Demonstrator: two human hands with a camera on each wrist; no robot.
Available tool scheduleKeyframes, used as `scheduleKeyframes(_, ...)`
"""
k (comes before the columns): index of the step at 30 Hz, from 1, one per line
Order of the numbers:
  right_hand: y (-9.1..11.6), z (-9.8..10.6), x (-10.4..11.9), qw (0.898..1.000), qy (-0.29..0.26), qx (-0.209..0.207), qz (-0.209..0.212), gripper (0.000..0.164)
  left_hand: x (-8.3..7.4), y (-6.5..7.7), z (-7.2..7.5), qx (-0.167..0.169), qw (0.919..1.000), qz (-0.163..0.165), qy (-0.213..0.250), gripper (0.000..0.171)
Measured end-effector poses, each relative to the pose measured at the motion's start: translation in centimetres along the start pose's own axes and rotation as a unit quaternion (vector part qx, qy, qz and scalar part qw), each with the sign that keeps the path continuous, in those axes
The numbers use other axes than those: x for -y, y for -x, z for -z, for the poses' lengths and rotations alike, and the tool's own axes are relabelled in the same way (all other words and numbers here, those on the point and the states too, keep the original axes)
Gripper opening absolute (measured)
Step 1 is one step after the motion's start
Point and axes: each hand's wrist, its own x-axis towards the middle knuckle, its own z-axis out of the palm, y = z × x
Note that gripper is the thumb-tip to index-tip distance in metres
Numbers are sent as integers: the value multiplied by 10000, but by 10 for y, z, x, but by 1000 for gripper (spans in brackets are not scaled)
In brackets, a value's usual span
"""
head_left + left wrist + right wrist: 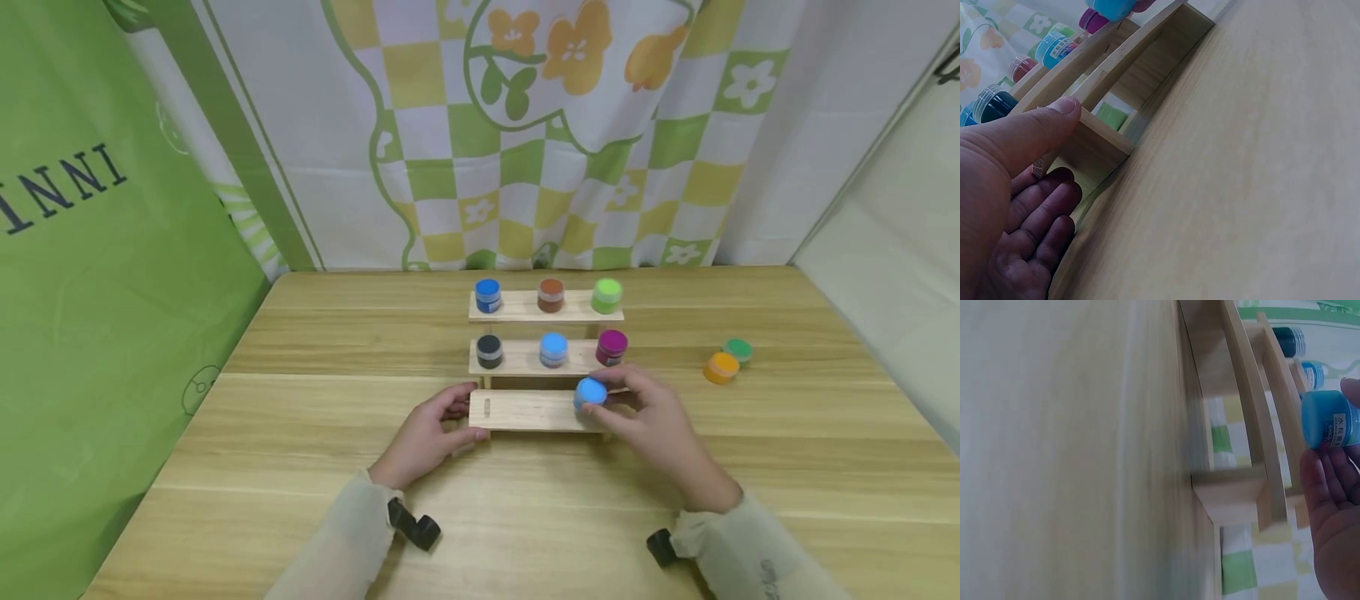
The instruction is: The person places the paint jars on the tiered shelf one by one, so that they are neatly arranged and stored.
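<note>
A three-step wooden stand (525,412) is in the middle of the head view. My right hand (663,429) pinches a light blue paint jar (590,393) between thumb and fingers at the right end of the front step. The right wrist view shows this labelled jar (1325,422) from the side; whether its base touches the wood I cannot tell. At the front step's left end, my left hand (420,442) holds the stand, its thumb (1054,115) on the edge. Black (490,352), light blue (553,350) and magenta (612,347) jars stand on the middle step.
Dark blue (487,296), brown (551,295) and lime green (607,295) jars line the back step. To the right, an orange jar (722,367) and a green jar (738,350) sit on the table. A patterned curtain (540,183) hangs behind.
</note>
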Motion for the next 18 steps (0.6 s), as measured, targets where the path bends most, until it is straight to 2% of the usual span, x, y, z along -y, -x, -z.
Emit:
scheduleKeyframes(13,-10,-27,11,9987,-243,357,-283,31,0,-1,1,16,10000,44,-41,70)
scheduleKeyframes(18,-14,-39,15,9982,-304,437,-267,32,0,-1,0,38,10000,51,-42,70)
